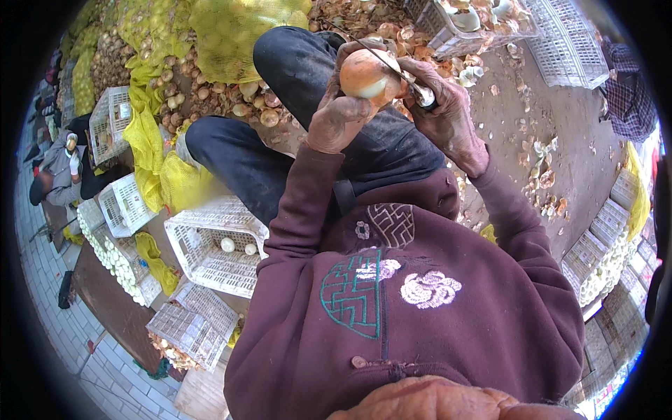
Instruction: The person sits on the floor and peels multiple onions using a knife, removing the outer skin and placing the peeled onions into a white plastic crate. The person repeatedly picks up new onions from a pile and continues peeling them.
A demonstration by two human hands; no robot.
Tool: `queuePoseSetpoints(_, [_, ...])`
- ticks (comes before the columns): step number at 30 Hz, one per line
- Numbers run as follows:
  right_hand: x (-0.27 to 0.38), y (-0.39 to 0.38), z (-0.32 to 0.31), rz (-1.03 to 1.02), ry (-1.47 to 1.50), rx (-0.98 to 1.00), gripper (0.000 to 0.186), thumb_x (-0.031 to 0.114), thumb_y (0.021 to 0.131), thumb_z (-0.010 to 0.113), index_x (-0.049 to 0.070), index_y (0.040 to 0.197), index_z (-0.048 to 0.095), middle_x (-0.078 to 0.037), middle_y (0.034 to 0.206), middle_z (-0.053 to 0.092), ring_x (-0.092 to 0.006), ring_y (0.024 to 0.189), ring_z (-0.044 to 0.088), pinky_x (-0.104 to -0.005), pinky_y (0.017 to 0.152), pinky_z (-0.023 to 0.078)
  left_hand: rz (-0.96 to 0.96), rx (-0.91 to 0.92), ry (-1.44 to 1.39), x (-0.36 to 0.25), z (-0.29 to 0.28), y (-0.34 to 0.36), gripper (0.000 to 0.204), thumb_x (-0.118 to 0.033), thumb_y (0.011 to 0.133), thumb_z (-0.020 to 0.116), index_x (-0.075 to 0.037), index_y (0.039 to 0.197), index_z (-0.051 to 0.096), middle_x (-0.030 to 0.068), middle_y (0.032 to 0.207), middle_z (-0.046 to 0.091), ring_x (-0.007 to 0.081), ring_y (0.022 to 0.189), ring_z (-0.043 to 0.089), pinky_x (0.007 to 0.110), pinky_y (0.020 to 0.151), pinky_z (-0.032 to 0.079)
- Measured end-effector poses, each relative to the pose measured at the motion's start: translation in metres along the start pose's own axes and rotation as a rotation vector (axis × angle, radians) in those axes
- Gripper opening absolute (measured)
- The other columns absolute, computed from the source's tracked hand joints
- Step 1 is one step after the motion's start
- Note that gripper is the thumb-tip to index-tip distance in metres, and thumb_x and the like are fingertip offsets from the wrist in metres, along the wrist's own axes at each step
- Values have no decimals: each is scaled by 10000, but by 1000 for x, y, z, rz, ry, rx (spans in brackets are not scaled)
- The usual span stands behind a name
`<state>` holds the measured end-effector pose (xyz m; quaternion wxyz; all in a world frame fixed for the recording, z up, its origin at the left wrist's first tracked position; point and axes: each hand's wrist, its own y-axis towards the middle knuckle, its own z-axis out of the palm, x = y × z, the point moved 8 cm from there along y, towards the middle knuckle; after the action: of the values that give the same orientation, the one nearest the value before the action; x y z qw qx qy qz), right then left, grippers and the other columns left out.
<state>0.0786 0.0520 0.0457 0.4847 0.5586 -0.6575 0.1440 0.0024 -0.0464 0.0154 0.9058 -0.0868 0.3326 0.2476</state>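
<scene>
My left hand (336, 119) grips a partly peeled onion (367, 73) over my dark-trousered knees, with orange skin on it and a paler patch showing. My right hand (448, 119) is closed on a knife (424, 95); its dark handle end shows, and a thin blade runs up across the onion's right side. The fingers of both hands are close together around the onion. Loose onions (269, 117) and dry skins lie on the ground beyond my knees.
A white crate (183, 253) with two peeled onions sits left of me; crates of skins (458, 47) stand ahead. Yellow mesh sacks (248, 38) lie at the upper left. Another person (56, 178) is at far left; plaid cloth (623, 98) is at far right, near stacked crates (609, 227).
</scene>
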Motion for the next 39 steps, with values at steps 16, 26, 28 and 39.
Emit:
queuePoseSetpoints(16, [17, -4, 4, -124, -133, -24, 528, -79, 623, 584, 87, 1125, 582, -128, 914, 656, -289, 807, 659, -365, 689, 553, 398, -41, 813, -29, 8, -6, 685, -229, 702, 819, -40, 1180, 366, 84, 1067, 516, 149, 967, 565, 260, 806, 527])
queuePoseSetpoints(26, [12, 5, -6, 33, -272, 28, 446, -9, 654, 611, 123, 1079, 584, -108, 945, 657, -305, 830, 646, -392, 688, 522, 385, -110, 840, -25, 12, 5, 682, -179, 690, 813, -25, 1183, 367, 100, 1074, 523, 162, 966, 561, 276, 843, 488])
queuePoseSetpoints(28, [17, 10, -15, 11, -281, -37, 435, 13, 662, 625, 142, 1076, 587, -100, 933, 659, -311, 827, 643, -392, 682, 519, 391, -102, 834, -27, 16, 12, 679, -155, 683, 809, -26, 1180, 364, 100, 1078, 519, 157, 967, 559, 275, 841, 487])
queuePoseSetpoints(39, [22, 18, -55, 6, -306, -149, 347, -29, 727, 634, 77, 1054, 590, -128, 942, 636, -322, 853, 637, -323, 689, 505, 436, 51, 727, -29, 64, 44, 652, -63, 668, 805, -46, 1140, 356, 71, 1026, 528, 134, 932, 567, 259, 814, 497])
